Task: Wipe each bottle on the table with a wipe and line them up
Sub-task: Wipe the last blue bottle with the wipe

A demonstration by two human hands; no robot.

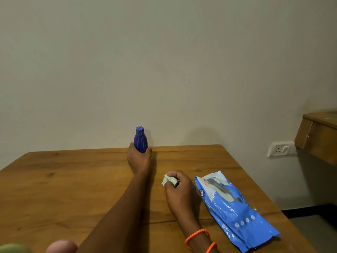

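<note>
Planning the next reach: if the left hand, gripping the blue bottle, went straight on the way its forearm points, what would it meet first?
Most likely the wall. The left hand holds the blue bottle near the table's far edge, and nothing shows beyond it, though the gap to the wall is unclear.

- Left hand (139, 157): bare, with no ring, glove or watch showing; the forearm behind it is uncovered along its whole visible length, with no sleeve.
- Right hand (179, 190): also bare, with no ring or glove showing.
- Right wrist: 2 bright orange beaded cord bracelets (197, 235), 1 nearer the hand and 1 further up the arm at the bottom edge of the view; both look like knotted or beaded thread, and finer detail is too small to tell.
- Right forearm: uncovered above the bracelets, no sleeve in view.
</note>
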